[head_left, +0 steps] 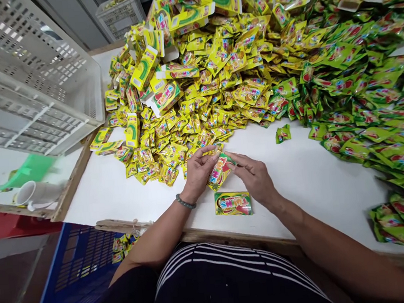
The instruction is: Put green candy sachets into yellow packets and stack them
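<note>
the left hand (196, 175) and right hand (258, 177), fingers (245, 160) nearly closed, grip opposite sides of a small, green-and-yellow printed cardboard box (220, 172) over the white worktop (286, 174), near another flat, rectangular, green-and-yellow box (233, 204).

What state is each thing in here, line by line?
Left hand: gripping the held Twins box.
Right hand: gripping the same box.
Held Twins box: tilted, upper end partly hidden.
Second Twins box: lying flat, untouched.
Yellow packets: heaped.
Green packets: heaped.
Blue crate: packets inside.
Beaded bracelet: worn on left wrist.
</note>
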`<action>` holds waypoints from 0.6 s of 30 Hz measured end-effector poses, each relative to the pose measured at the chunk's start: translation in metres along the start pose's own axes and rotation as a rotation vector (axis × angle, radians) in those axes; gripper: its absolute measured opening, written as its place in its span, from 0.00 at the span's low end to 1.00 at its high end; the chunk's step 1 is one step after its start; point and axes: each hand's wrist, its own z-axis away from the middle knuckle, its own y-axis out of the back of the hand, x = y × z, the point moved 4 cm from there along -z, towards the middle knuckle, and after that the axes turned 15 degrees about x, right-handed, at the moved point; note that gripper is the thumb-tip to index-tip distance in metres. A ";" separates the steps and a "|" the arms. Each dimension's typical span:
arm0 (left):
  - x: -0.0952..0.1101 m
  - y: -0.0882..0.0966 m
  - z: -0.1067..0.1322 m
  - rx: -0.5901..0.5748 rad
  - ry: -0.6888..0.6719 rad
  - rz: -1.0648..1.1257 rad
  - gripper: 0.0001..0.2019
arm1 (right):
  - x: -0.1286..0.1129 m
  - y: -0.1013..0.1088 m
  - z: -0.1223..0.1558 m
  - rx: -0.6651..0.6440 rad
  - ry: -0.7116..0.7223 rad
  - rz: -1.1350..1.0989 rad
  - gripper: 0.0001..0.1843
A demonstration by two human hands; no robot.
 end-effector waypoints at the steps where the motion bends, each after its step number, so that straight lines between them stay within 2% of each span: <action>1: 0.000 0.000 0.000 0.017 -0.003 0.002 0.26 | 0.000 -0.002 0.002 0.015 0.005 0.008 0.19; 3: 0.001 0.001 0.003 0.035 -0.005 0.001 0.27 | 0.002 -0.004 0.002 0.008 -0.003 -0.002 0.17; 5: 0.001 -0.002 0.008 -0.037 0.015 -0.054 0.27 | 0.005 0.003 -0.006 0.018 -0.005 -0.008 0.16; 6: 0.000 -0.006 0.013 -0.148 0.044 -0.120 0.25 | 0.009 0.010 -0.013 0.064 0.004 0.018 0.17; 7: -0.002 -0.012 0.018 -0.306 0.081 -0.205 0.24 | 0.012 0.021 -0.022 0.140 0.025 0.072 0.17; 9: -0.003 -0.019 0.028 -0.606 0.105 -0.375 0.21 | 0.022 0.048 -0.040 0.352 0.091 0.255 0.17; 10: -0.001 -0.020 0.027 -0.667 0.055 -0.436 0.19 | 0.028 0.062 -0.049 0.450 0.135 0.366 0.18; 11: 0.003 -0.018 0.022 -0.633 -0.041 -0.474 0.18 | 0.034 0.073 -0.057 0.514 0.180 0.473 0.20; 12: 0.010 -0.014 0.013 -0.508 -0.168 -0.500 0.16 | 0.042 0.082 -0.063 0.546 0.197 0.570 0.22; 13: 0.019 -0.008 0.002 -0.331 -0.298 -0.531 0.15 | 0.050 0.089 -0.068 0.553 0.188 0.649 0.23; 15: 0.034 0.006 -0.018 0.021 -0.500 -0.635 0.11 | 0.066 0.093 -0.074 0.477 0.151 0.731 0.22; 16: 0.039 0.010 -0.024 0.144 -0.564 -0.713 0.09 | 0.072 0.090 -0.074 0.412 0.143 0.737 0.21; 17: 0.042 0.012 -0.029 0.215 -0.613 -0.803 0.07 | 0.075 0.084 -0.073 0.337 0.151 0.722 0.19; 18: 0.044 0.012 -0.032 0.234 -0.654 -0.898 0.07 | 0.077 0.077 -0.071 0.260 0.172 0.696 0.18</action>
